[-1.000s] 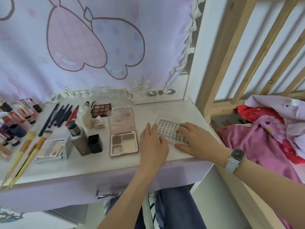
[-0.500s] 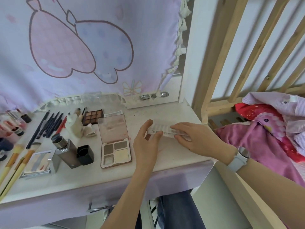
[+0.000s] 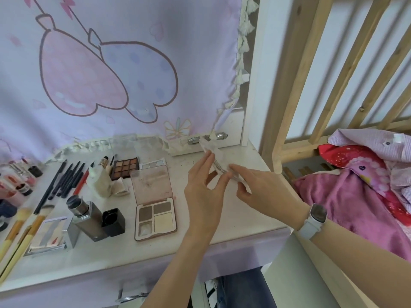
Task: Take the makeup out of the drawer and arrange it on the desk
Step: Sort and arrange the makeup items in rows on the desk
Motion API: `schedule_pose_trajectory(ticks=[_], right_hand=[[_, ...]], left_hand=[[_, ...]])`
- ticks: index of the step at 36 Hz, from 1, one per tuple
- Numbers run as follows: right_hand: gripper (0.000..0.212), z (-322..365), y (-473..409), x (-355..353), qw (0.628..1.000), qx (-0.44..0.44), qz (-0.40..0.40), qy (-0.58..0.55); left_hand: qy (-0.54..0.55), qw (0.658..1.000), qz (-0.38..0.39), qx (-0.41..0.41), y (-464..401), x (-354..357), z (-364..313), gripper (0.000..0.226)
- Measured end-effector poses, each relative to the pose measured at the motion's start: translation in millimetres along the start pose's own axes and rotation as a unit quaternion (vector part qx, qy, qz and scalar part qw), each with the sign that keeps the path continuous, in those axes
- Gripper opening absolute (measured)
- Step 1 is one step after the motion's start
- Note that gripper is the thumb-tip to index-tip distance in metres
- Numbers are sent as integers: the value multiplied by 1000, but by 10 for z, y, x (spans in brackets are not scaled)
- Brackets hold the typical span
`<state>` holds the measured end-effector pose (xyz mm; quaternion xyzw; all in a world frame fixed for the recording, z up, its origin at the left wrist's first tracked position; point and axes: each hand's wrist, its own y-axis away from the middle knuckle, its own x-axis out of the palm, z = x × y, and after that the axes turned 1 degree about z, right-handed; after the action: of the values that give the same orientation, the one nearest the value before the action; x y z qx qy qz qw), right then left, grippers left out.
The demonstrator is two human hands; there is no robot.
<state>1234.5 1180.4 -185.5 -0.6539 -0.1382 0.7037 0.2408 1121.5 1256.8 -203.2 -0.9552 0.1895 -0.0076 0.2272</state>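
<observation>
A thin clear plastic sheet (image 3: 210, 150) is held up on edge above the right part of the white desk (image 3: 244, 221). My left hand (image 3: 205, 190) touches its near side with straight fingers, thumb under it. My right hand (image 3: 260, 192), with a white watch on the wrist, pinches the sheet's lower end. An open four-pan palette (image 3: 155, 215) lies just left of my hands. A nine-pan brown eyeshadow palette (image 3: 125, 167) lies behind it. The drawer handle (image 3: 131, 297) shows below the desk's front edge.
On the left lie dark pencils (image 3: 64, 181), wooden-handled brushes (image 3: 17, 232), a grey bottle (image 3: 86, 216) with a black cap (image 3: 112, 221) beside it, a small mirror case (image 3: 49, 235), a cream bottle (image 3: 99, 181) and lip products (image 3: 13, 185). A wooden bed rail (image 3: 289, 107) and pink bedding (image 3: 367, 192) stand to the right.
The sheet lay flat on the desk under both hands; it has been lifted and turned up on edge. The view has tilted up slightly.
</observation>
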Motion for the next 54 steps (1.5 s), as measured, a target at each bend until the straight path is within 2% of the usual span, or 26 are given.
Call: schedule_pose_trajectory(ticks=[6,9,13,18,21,24,27,29,33,37,41,43,45,48,51,54], right_hand=[[40,7,-38,119,997,-30,-74,10],[29,-27,-76,122,994,-65,-82,19],[34,-102,-128,81,993,-92,-70,24],[32,-122,-212,60,992,-81,-84,47],[23,-128,-282,86,991,-66,-94,64],[20,-123,-379,93,994,-30,-71,76],[17,-163,-480,81,997,21,-2,79],[28,-243,-531,99,995,64,44,69],[31,-402,-589,88,985,165,48,-14],[28,-574,-580,78,948,278,42,-149],[26,-707,-486,169,862,394,27,-317],[28,-767,-427,226,820,433,11,-375],[29,-824,-380,271,793,453,-7,-407],[28,-875,-356,327,767,469,-21,-437],[26,-909,-366,392,749,478,-34,-458],[26,-918,-359,472,752,473,-53,-457]], left_hand=[[25,999,4,-23,-14,-27,13,53],[52,998,-4,-44,-9,-48,11,51],[64,995,-22,-67,-17,-69,28,45],[114,982,-43,-142,-164,-79,81,38],[134,974,-54,-173,-278,-56,114,29],[144,968,-70,-196,-401,-25,175,23],[129,964,-84,-217,-509,-13,255,20],[101,966,-83,-221,-554,-1,275,19],[-4,977,-44,-209,-614,-4,269,26],[-109,974,33,-197,-626,-52,267,44],[-174,952,143,-207,-424,-47,287,68],[-197,943,175,-205,-281,-44,308,73],[-237,931,204,-190,-156,-36,345,75],[-330,903,230,-152,-29,0,406,76],[-389,885,225,-121,9,17,466,79],[-416,878,213,-102,-12,-4,527,81]])
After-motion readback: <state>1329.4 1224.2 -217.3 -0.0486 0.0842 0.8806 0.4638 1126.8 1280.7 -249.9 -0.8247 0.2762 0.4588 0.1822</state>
